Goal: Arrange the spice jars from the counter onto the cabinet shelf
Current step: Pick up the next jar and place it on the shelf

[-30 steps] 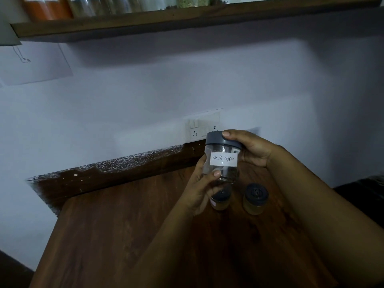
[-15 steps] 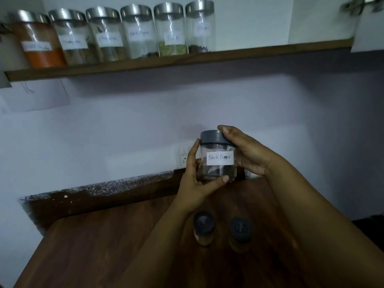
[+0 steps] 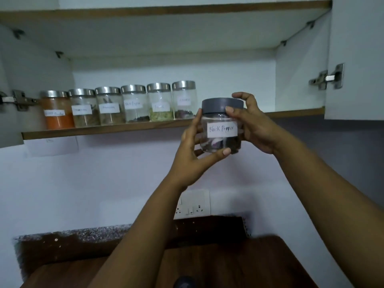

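A clear jar (image 3: 222, 129) with a grey lid and a white label reading "Black Pepper" is held up in front of the cabinet shelf (image 3: 104, 129). My left hand (image 3: 193, 161) cups its left side and bottom. On the lid and right side rests my right hand (image 3: 256, 125). The jar hangs just right of a row of several steel-lidded labelled jars (image 3: 133, 104) that stand on the shelf. The dark lid of another small jar (image 3: 185, 282) shows at the bottom edge, on the wooden counter (image 3: 249, 265).
The shelf to the right of the jar row (image 3: 295, 112) is bare wood. An open cabinet door (image 3: 357, 59) with a hinge hangs at the right. A wall socket (image 3: 193, 205) sits above the counter's dark backsplash.
Both hands have lifted the Black Pepper jar from above the counter up to shelf height. The view has tilted up, so the cabinet interior shows and the counter jars have dropped out of sight.
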